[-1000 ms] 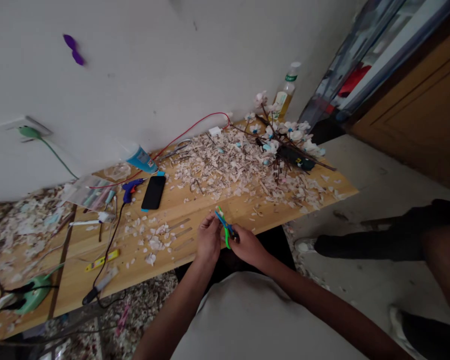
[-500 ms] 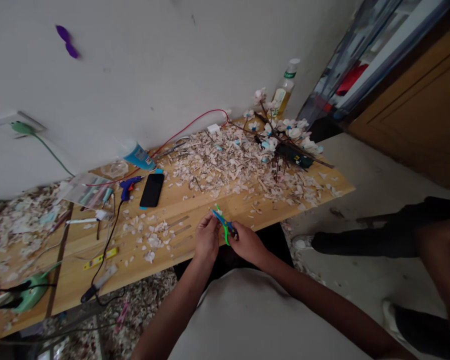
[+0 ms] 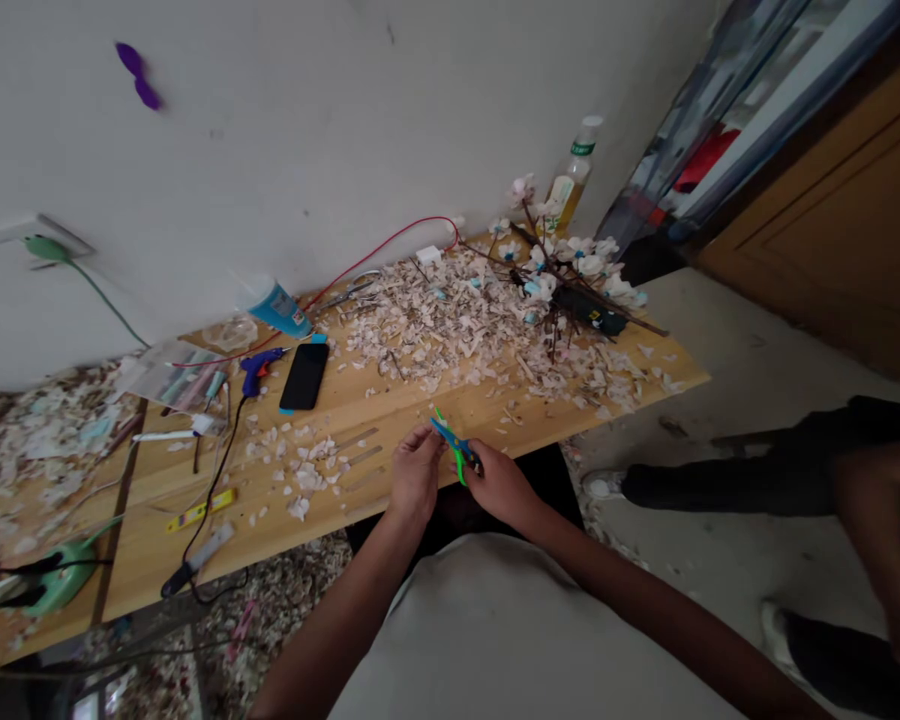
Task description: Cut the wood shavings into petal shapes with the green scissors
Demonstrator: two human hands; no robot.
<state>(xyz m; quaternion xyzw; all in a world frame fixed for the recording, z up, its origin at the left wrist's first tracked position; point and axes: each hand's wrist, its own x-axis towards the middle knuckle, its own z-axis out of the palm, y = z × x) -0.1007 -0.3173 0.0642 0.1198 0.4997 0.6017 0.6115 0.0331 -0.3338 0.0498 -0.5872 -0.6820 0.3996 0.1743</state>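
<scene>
My right hand (image 3: 499, 482) is closed around a pair of scissors (image 3: 454, 440) with one blue half and one green half. The blades point up and to the left, just above the table's front edge. Close beside their tips is my left hand (image 3: 414, 475), its thumb and fingers pinched together. Whatever it pinches is too small to make out. Thin whitish flakes (image 3: 311, 475) lie scattered on the wood to the left. Behind the hands spreads a large heap of similar pale pieces (image 3: 442, 320).
Dark branches with white blossoms (image 3: 585, 262) lie at the right, by a bottle (image 3: 570, 180). Leftward are a phone (image 3: 304, 377), a blue glue gun (image 3: 259, 370), a cup (image 3: 281, 308), a yellow cutter (image 3: 201, 510) and a scraper (image 3: 199, 560). Another person's leg (image 3: 720, 470) is at right.
The scissors have shifted slightly to the right, and their green handle sits closer to the blue one. My left hand stays pinched in nearly the same place.
</scene>
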